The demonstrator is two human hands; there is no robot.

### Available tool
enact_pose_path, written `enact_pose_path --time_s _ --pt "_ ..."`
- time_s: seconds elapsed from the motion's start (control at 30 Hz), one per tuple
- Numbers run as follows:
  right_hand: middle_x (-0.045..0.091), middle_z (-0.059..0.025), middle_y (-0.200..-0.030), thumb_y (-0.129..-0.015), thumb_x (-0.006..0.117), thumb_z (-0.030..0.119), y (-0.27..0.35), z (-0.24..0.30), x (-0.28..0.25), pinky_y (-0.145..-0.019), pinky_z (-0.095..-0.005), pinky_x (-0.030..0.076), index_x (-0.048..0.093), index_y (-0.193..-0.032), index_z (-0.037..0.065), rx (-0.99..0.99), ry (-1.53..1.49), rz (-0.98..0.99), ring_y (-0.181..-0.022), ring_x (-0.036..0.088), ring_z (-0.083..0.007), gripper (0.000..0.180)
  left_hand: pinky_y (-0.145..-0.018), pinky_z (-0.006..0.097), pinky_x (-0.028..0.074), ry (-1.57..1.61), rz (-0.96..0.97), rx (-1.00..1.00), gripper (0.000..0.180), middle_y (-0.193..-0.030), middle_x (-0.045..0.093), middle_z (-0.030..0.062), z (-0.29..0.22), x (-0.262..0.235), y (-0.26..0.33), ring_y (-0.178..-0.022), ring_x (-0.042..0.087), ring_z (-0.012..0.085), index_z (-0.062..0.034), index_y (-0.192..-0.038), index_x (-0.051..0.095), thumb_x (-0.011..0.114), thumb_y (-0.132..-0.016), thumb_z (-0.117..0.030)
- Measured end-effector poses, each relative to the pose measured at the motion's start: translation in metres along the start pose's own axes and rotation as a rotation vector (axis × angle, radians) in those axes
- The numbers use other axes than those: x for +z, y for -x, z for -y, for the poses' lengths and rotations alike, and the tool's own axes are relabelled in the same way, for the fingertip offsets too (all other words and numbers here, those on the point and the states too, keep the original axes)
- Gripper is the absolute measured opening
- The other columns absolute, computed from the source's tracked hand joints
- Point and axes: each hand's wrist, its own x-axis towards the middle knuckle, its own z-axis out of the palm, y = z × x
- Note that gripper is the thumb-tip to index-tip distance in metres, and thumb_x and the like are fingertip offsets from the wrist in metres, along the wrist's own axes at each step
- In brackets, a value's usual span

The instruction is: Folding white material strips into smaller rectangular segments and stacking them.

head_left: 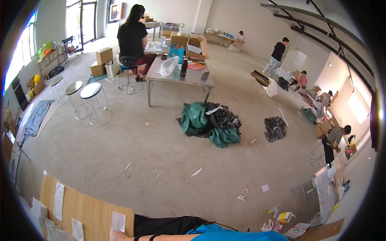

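My right hand point(119, 236) comes in at the lower edge, with dark bands round the wrist and forearm. Its fingers close on the lower end of a white paper slip point(118, 222), which lies at the near right corner of a wood-coloured tabletop point(94, 205). Part of the hand is cut off by the picture's edge. Farther left on the same top lie a long white strip point(58, 201) and a smaller white packet point(77, 229). Stacks of white paper pieces point(54, 231) sit at the left edge. My left hand is out of the picture.
Green and black plastic bags point(209, 122) lie heaped on the floor before a grey table point(177, 76), where a person sits. Three round stools point(91, 90) stand to the left. Several people work along the right wall. Paper scraps and opened packaging point(286, 217) litter the lower right.
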Motion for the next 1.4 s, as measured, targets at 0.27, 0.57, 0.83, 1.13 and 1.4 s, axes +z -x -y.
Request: enact_pose_path --time_s 0.27,0.57,0.83,1.13,1.4 --pt "0.062 -0.0183 -0.064 -0.093 0.025 0.034 0.029 0.023 -0.044 -0.047 -0.0386 0.047 0.057 -0.063 -0.004 0.004 -0.108 -0.090 -0.054 0.060 -0.0247 0.057 -0.068 0.033 0.047 0.123 0.176 0.035 0.021 -0.083 0.061 0.0065 -0.015 0.039 -0.030 -0.076 0.056 0.0174 -0.0018 -0.091 0.061 0.062 -0.084 -0.022" --pt "0.062 -0.0167 -0.063 -0.093 0.026 0.034 0.043 0.035 -0.061 -0.046 -0.0376 0.047 0.057 -0.062 -0.003 0.030 -0.205 -0.144 -0.053 0.060 -0.0244 0.057 -0.066 0.032 0.047 0.278 0.322 0.034 0.017 -0.081 0.060 0.0043 -0.019 0.088 -0.043 -0.073 0.056 0.0168 -0.0044 -0.087 0.060 0.063 -0.082 -0.021" --pt "0.064 -0.0107 -0.076 -0.074 0.066 0.024 -0.042 -0.054 -0.028 -0.072 -0.0387 0.048 0.060 -0.087 0.003 -0.320 0.434 0.365 -0.070 0.060 -0.0273 0.026 -0.064 0.032 0.047 0.369 -0.030 0.047 0.014 -0.080 0.059 0.0023 -0.022 0.033 -0.022 -0.071 0.055 0.0162 -0.0067 -0.083 0.060 0.064 -0.080 -0.019" --pt "0.069 -0.0135 -0.096 -0.077 0.053 0.011 0.005 0.023 -0.009 -0.080 -0.0362 0.052 0.061 -0.106 0.002 -0.239 0.992 -0.032 -0.089 0.067 -0.0266 0.031 -0.068 0.030 0.048 0.058 -0.386 -0.189 0.019 -0.076 0.061 0.0079 -0.024 -0.015 0.042 -0.072 0.057 0.0171 -0.0041 -0.089 0.060 0.063 -0.082 -0.021" --pt "0.066 -0.0164 -0.100 -0.080 0.048 -0.004 -0.024 -0.003 -0.025 -0.075 -0.0329 0.056 0.054 -0.114 -0.005 -0.118 0.734 -0.036 -0.088 0.067 -0.0239 0.035 -0.071 0.032 0.047 0.039 -0.393 -0.088 0.024 -0.080 0.062 0.0106 -0.016 -0.015 0.036 -0.075 0.059 0.0211 -0.0033 -0.090 0.059 0.060 -0.082 -0.026"
